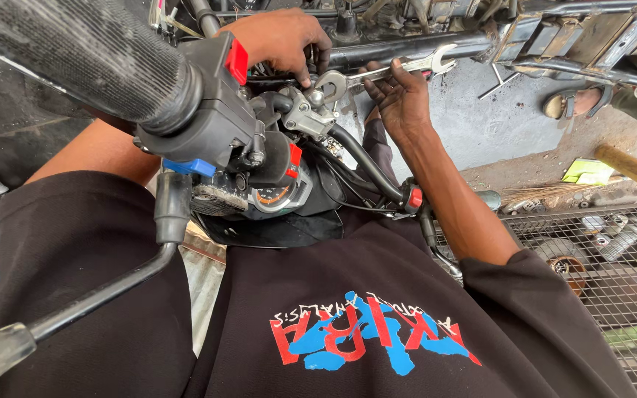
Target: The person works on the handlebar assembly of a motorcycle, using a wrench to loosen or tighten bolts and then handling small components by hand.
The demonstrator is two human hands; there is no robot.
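Wrench work at a motorcycle's handlebar clamp, seen over the handlebar grip (pixel 82 55).

Nearest, the grip and black switch housing (pixel 208 125) hide part of the view. Beyond them the right hand (pixel 401 99) grasps a silver combination spanner (pixel 385 72), its ring end on a bolt by the metal clamp (pixel 307 114). The left hand (pixel 282 40) is curled down over the parts behind, fingertips touching them. The ring likely wants to sit square and fully seated before turning, wrist kept straight.
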